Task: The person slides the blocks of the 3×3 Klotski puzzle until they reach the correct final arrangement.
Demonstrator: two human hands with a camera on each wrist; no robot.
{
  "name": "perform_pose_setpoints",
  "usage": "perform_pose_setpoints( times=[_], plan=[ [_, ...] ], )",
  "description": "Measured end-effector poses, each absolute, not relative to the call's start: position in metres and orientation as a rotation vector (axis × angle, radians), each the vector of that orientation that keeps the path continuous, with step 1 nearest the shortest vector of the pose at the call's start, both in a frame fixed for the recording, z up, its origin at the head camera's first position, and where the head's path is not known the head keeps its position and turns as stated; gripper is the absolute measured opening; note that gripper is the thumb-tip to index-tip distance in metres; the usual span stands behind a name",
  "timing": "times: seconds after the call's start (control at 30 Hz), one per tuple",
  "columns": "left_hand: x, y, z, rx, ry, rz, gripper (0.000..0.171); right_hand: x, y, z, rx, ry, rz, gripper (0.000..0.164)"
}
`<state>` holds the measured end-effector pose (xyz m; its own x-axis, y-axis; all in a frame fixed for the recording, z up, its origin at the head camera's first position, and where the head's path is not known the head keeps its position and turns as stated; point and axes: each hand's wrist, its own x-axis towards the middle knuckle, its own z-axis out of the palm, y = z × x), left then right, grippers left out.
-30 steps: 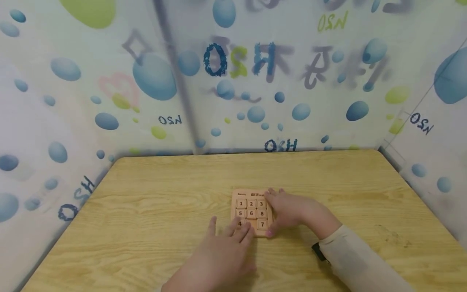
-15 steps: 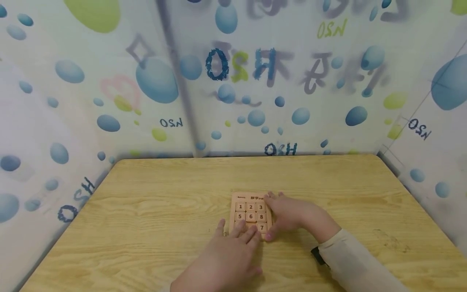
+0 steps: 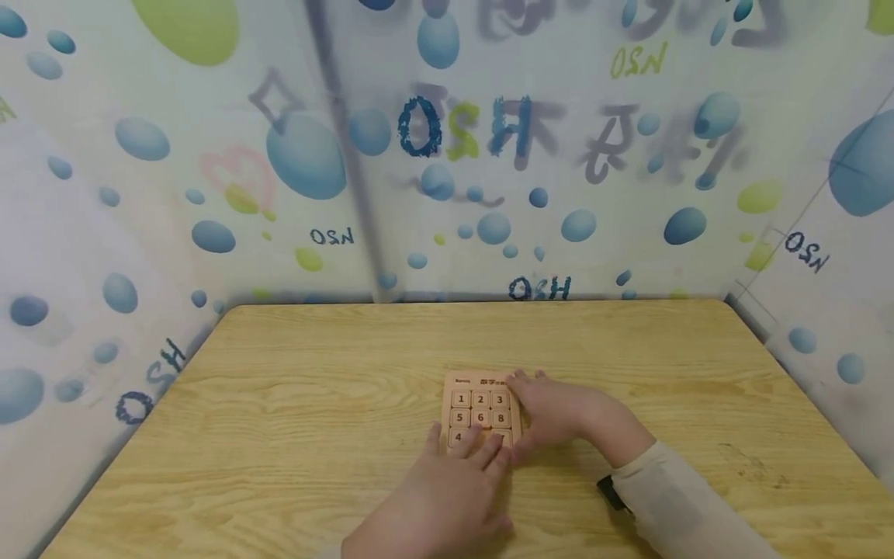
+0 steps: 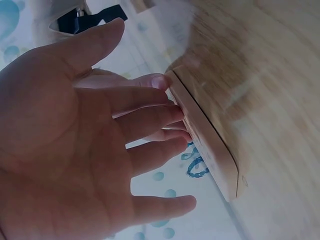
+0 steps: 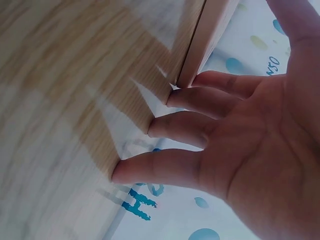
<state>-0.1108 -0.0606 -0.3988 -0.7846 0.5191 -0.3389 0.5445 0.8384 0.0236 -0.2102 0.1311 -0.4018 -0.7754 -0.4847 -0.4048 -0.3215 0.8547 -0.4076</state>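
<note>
A wooden sliding number puzzle lies flat on the table. Its top row reads 1, 2, 3 and its middle row 5, 6, 8. In the bottom row the 4 tile shows, while fingers partly cover the 7. My left hand reaches over the near edge, its fingers spread and fairly straight, fingertips on the bottom row. My right hand holds the board's right side, with fingers at the far corner and the thumb by the near one. In the right wrist view, the other fingertips rest on the table.
The wood-grain table stretches out on both sides of the board. Behind it stands a pale wall with blue and green drops and lettering. A black band shows at the right sleeve.
My left hand has shifted rightward along the bottom row; its fingers now partly cover the 7 and leave the 4 in sight. The right hand stays at the board's side.
</note>
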Motion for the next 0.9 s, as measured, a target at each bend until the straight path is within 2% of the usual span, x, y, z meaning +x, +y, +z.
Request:
perform_pose_setpoints(
  times=[0.27, 0.67, 0.9],
  plan=[
    [-0.111, -0.061, -0.399, 0.774, 2.689, -0.175, 0.081, -0.210, 0.134, -0.403, -0.594, 2.518, -0.457, 0.124],
    [-0.107, -0.086, -0.394, 0.536, 2.728, -0.172, 0.083, -0.208, 0.130, -0.403, -0.596, 2.513, -0.449, 0.127],
    [-0.112, -0.095, -0.391, 0.555, 2.764, -0.164, 0.082, -0.208, 0.133, -0.403, -0.588, 2.514, -0.456, 0.128]
  ],
)
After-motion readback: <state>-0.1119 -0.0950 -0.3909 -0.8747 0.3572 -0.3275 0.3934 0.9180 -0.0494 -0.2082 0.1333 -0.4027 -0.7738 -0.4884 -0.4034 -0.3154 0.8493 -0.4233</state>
